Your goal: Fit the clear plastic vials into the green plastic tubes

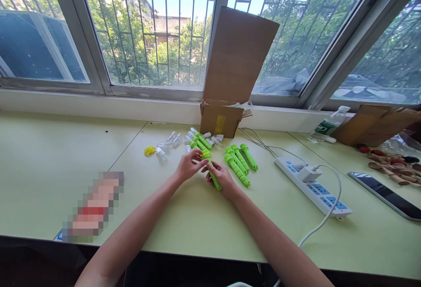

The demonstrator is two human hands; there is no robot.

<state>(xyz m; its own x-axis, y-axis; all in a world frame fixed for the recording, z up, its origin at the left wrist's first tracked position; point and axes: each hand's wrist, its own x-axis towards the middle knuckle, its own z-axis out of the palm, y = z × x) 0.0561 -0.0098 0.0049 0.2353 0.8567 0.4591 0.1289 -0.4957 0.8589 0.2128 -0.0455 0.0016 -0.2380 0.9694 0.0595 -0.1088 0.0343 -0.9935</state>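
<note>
My right hand is closed round the lower part of a green plastic handle, which slants over the table. At its upper end my left hand pinches a small yellow piece, partly hidden by the fingers. Just beyond my hands lie green handles joined to clear tubes. To the right rest several loose ribbed green handles. Farther left are clear plastic tubes and a bunch of yellow rings. Small white caps lie in front of the cardboard box.
An open cardboard box stands by the window. On the right are a white power strip with cables, a phone, a water bottle and a pile of wooden pieces. A blurred flat item lies at left.
</note>
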